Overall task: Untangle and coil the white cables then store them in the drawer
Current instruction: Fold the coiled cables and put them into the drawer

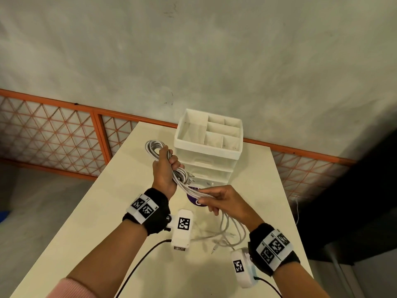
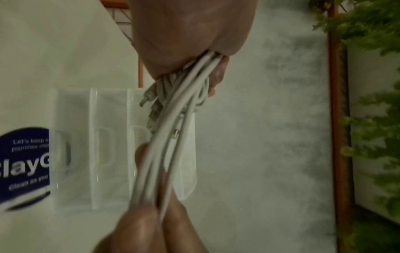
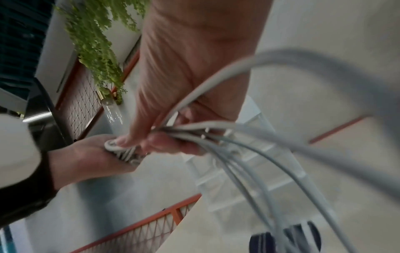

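Observation:
A bundle of white cables (image 1: pixel 155 147) is partly coiled and lifted above the table. My left hand (image 1: pixel 169 160) grips the coil in a fist, and its loop sticks out past the fingers. Several strands run from the fist to my right hand (image 1: pixel 205 197), which pinches them between thumb and fingers. Below it, the loose cable ends (image 1: pixel 228 233) trail onto the table. In the left wrist view the cables (image 2: pixel 179 106) and their plugs leave my palm. The right wrist view shows the strands (image 3: pixel 218 130) fanning out. The white drawer unit (image 1: pixel 207 172) stands just behind my hands.
The drawer unit carries an open organiser tray (image 1: pixel 182 134) with several compartments on top. A round dark blue object (image 1: pixel 193 200) lies on the cream table (image 1: pixel 90 222) under the cables. Behind the table are an orange mesh railing (image 1: pixel 53 127) and a grey wall.

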### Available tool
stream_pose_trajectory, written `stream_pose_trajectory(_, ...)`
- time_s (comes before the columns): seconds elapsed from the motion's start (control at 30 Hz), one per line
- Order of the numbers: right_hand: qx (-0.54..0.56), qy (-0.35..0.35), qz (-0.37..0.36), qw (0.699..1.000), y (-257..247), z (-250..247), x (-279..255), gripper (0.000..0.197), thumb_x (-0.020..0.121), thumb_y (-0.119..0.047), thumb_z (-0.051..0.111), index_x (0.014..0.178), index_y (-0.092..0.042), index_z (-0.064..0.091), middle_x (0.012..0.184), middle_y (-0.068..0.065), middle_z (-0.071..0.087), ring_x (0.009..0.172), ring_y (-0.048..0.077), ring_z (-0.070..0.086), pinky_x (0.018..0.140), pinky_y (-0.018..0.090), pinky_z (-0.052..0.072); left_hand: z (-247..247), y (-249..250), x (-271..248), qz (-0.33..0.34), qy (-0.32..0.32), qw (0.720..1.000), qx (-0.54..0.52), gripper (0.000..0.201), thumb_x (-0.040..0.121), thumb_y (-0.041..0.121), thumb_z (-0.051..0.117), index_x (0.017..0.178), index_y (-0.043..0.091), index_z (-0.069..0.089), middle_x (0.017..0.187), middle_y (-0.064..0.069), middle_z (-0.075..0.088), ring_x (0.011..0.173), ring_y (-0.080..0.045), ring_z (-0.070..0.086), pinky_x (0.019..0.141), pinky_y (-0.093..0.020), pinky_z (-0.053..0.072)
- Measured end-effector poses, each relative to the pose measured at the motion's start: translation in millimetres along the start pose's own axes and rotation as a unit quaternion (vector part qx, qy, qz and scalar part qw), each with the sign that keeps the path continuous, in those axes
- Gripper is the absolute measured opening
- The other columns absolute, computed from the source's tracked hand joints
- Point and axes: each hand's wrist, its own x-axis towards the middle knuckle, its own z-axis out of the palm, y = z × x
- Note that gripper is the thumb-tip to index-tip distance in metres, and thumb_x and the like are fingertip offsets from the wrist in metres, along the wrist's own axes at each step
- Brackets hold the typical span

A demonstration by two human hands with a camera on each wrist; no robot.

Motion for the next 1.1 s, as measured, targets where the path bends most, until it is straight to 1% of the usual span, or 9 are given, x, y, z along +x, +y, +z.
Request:
stream_pose_trajectory(0.07,-0.047,-0.034,-0.002,0.998,-5,-10,-2,0.034,0.084,-0.01,0.068,0.118,-0.014,0.066,0.103,-0.004,0.073,0.082,0.001,0.064,0.067,0.012,0.046,-2,1,-2,0.013,-0.014,0.999,0.04,0.029,0.093,0.03,0.048,0.067,0.019,0.045,0.043,0.011,0.031,0.039,-0.007,0.027,0.045,-0.019,0.034)
stream_pose_trajectory(0.13,-0.099,-0.043,-0.024,0.994,-17,-18,-2,0.036,0.085,-0.008,0.067,0.12,-0.012,0.065,0.1,-0.011,0.071,0.092,-0.002,0.064,0.082,0.015,0.046,-3,2,-4,0.024,-0.039,0.995,0.088,0.03,0.094,0.031,0.048,0.066,0.019,0.045,0.043,0.011,0.03,0.039,-0.007,0.026,0.046,-0.02,0.034)
stream_pose_trajectory(0.23,-0.158,0.015,-0.051,0.986,-40,-27,3,0.033,0.079,-0.008,0.071,0.112,-0.01,0.07,0.069,-0.01,0.057,0.064,-0.005,0.054,0.069,0.01,0.039,2,1,-12,0.03,-0.099,0.981,0.166,0.031,0.096,0.031,0.047,0.068,0.018,0.047,0.044,0.01,0.03,0.04,-0.007,0.027,0.048,-0.021,0.035)
stream_pose_trajectory(0.3,-0.196,0.035,-0.066,0.978,-54,-29,7,0.031,0.076,-0.009,0.074,0.107,-0.011,0.072,0.066,-0.009,0.053,0.06,-0.003,0.051,0.064,0.01,0.036,7,-1,-18,0.026,-0.137,0.969,0.205,0.031,0.097,0.031,0.046,0.07,0.016,0.048,0.044,0.009,0.032,0.04,-0.008,0.032,0.049,-0.022,0.041)
stream_pose_trajectory(0.4,-0.269,0.042,-0.081,0.959,-71,-29,11,0.027,0.074,-0.013,0.076,0.101,-0.016,0.074,0.074,-0.008,0.065,0.07,0.0,0.06,0.069,0.014,0.043,14,-7,-26,0.015,-0.16,0.96,0.231,0.032,0.097,0.03,0.047,0.069,0.012,0.051,0.049,0.003,0.046,0.047,-0.01,0.051,0.053,-0.026,0.049)
stream_pose_trajectory(0.53,-0.31,0.061,-0.074,0.946,-84,-24,11,0.04,0.072,-0.012,0.077,0.094,-0.02,0.045,0.075,-0.002,0.072,0.071,0.013,0.065,0.071,0.03,0.05,17,-5,-34,-0.012,-0.207,0.945,0.251,0.034,0.097,0.029,0.046,0.073,0.011,0.062,0.072,-0.005,0.07,0.068,-0.016,0.069,0.064,-0.032,0.057)
stream_pose_trajectory(0.7,-0.358,0.062,-0.049,0.93,-95,-19,16,0.059,0.059,-0.006,0.082,0.093,-0.018,0.036,0.074,0.007,0.062,0.063,0.025,0.062,0.055,0.038,0.049,18,-7,-50,-0.024,-0.279,0.902,0.328,0.031,0.099,0.029,0.041,0.087,0.013,0.065,0.069,-0.006,0.074,0.06,-0.021,0.071,0.058,-0.03,0.058)
stream_pose_trajectory(0.9,-0.373,0.047,-0.019,0.926,-95,-17,18,0.074,0.048,-0.015,0.09,0.093,-0.014,0.032,0.073,0.005,0.051,0.059,0.019,0.048,0.055,0.042,0.046,10,-11,-53,-0.018,-0.303,0.872,0.383,0.05,0.099,0.036,0.04,0.063,0.008,0.061,0.06,-0.016,0.063,0.042,-0.019,0.054,0.051,-0.027,0.049)
stream_pose_trajectory(1.1,-0.301,-0.017,0.015,0.953,-90,-30,16,0.064,0.054,-0.025,0.091,0.085,-0.017,0.035,0.077,0.003,0.054,0.06,0.017,0.055,0.057,0.033,0.045,6,-4,-51,-0.068,-0.346,0.844,0.404,0.049,0.098,0.038,0.04,0.061,0.01,0.053,0.049,-0.004,0.051,0.041,-0.016,0.04,0.051,-0.025,0.043)
